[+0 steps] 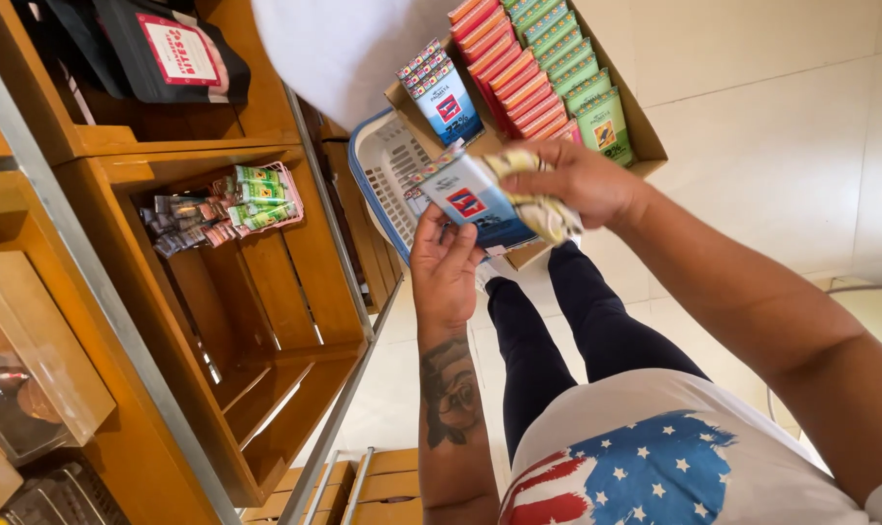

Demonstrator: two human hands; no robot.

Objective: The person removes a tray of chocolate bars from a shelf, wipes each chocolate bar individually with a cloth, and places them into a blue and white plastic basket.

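Holding a small stack of blue-and-white bars (475,199) between both hands, above a blue-rimmed white basket (382,160). Left hand (444,262) is under the stack, fingers curled up against its underside, so it supports more than it clamps. Right hand (582,182) is closed over the top edge, also pinching a yellow-patterned packet (546,216) against the stack. Behind the hands sits an open cardboard box (645,126), tilted, with rows of red bars (514,68) and green bars (572,63) standing on edge, plus more blue bars (441,92) on its near side. Wooden crate shelf (266,292) on the left is mostly bare; only a pink tray of small wrapped items (232,209) sits at the back. Judging by that: box nearly full, crate barely stocked, so the bulk of the bars looks yet to be moved. Where the stack in hand is headed I cannot tell.
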